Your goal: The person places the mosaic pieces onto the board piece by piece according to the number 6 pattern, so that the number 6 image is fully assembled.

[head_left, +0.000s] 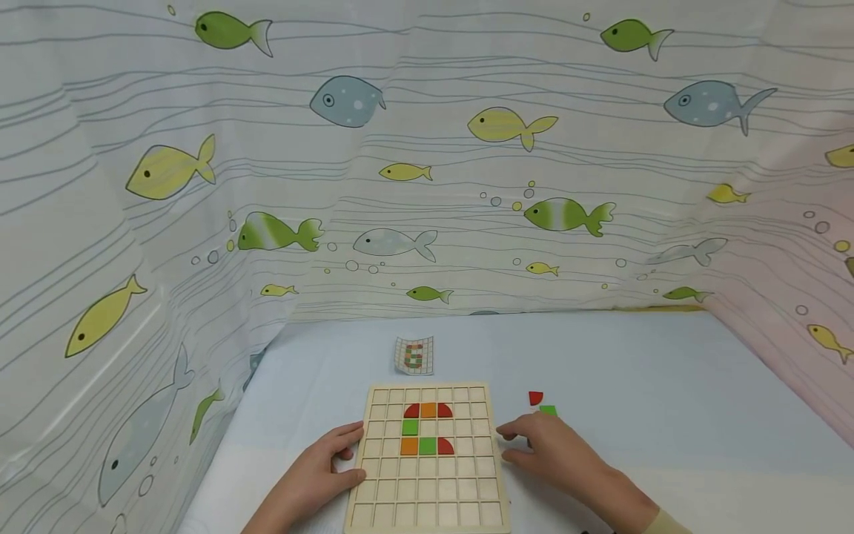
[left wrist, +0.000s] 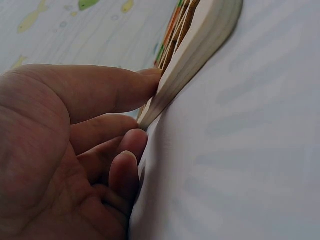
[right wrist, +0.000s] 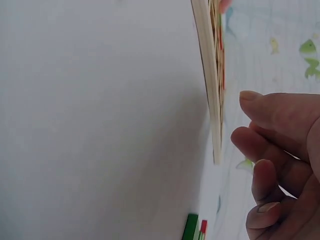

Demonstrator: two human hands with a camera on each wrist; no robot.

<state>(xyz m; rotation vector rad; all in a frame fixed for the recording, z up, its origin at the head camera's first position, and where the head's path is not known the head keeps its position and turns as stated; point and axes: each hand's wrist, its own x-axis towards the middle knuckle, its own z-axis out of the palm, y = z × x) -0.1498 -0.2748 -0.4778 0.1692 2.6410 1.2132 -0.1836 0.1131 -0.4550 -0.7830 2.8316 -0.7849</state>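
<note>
Steadying the pale wooden square-grid board (head_left: 426, 491), the left hand (head_left: 323, 467) sits at its nine o'clock, thumb and fingertips touching the side edge without wrapping round it. The right hand (head_left: 550, 449) is at three o'clock, just beside the opposite edge, with fingers loosely bent, a clear gap between thumb and forefinger, and nothing visibly held.

Seven pieces lie in the grid, from the centre toward twelve o'clock: three red quarter-round pieces (head_left: 445, 410), two orange square pieces (head_left: 428, 410) and two green square pieces (head_left: 428, 446). Beyond the board at twelve o'clock stands a small white card printed with a coloured grid figure (head_left: 414, 356).

Judging by that card, whose figure seems to run lower, the upper part looks laid and the lower part left to do. A loose red quarter-round piece (head_left: 536, 398) and a loose green square piece (head_left: 548, 410) wait at two o'clock; the right hand may hide others.
</note>
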